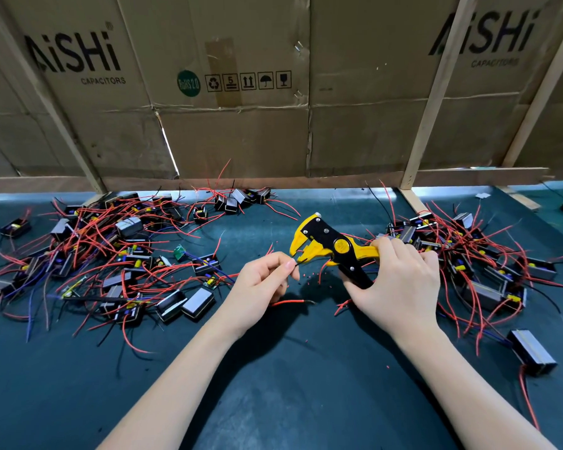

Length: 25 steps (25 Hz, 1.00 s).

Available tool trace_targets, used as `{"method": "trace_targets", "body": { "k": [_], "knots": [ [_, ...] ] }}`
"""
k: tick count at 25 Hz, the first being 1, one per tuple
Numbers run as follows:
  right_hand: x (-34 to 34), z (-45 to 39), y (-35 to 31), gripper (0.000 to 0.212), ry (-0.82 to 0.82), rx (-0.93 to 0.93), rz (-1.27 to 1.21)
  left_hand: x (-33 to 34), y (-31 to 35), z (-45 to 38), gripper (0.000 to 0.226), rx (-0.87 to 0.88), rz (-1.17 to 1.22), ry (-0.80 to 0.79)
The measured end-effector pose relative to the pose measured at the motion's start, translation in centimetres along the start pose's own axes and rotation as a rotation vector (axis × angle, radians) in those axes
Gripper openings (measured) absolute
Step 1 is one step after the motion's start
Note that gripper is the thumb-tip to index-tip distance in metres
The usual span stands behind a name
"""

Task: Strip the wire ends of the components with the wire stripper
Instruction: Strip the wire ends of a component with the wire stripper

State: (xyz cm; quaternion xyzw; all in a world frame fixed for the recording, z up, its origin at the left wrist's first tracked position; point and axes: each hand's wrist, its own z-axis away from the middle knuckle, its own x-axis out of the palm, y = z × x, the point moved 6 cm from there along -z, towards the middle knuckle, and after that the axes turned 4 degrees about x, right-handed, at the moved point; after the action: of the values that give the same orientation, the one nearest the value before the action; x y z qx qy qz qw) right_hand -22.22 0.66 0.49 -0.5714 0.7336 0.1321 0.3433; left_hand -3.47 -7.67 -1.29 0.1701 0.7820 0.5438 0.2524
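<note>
head: wire stripper [330,246] above open mat [290,368]

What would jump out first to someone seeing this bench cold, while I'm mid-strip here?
The yellow and black wire stripper, held up at centre by the right hand, with the left hand pinching a thin black wire at its jaws. Next, the tangled piles of red-wired components on the dark mat, one on the left and another on the right. Behind them stands a cardboard wall printed AiSHi Capacitors.
</note>
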Motion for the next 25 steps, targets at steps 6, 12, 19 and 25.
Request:
{"method": "trace_targets", "body": {
  "k": [6,12,19,25],
  "knots": [
    [-0.02,-0.08,0.26,0.056,-0.018,0.003,-0.005,0.22,-0.21,-0.16,0.022,-0.013,0.073,-0.005],
    [0.03,-0.09,0.39,0.050,-0.034,-0.007,-0.003,0.13,-0.66,-0.17,0.023,-0.016,0.055,0.005],
    [-0.17,-0.09,0.39,0.044,-0.020,-0.019,-0.017,0.02,-0.57,-0.31,0.025,-0.031,0.058,0.030],
    [-0.39,-0.21,0.19,0.044,-0.012,-0.037,-0.018,-0.07,-0.59,-0.38,0.026,-0.055,0.047,0.018]
  ]
}}
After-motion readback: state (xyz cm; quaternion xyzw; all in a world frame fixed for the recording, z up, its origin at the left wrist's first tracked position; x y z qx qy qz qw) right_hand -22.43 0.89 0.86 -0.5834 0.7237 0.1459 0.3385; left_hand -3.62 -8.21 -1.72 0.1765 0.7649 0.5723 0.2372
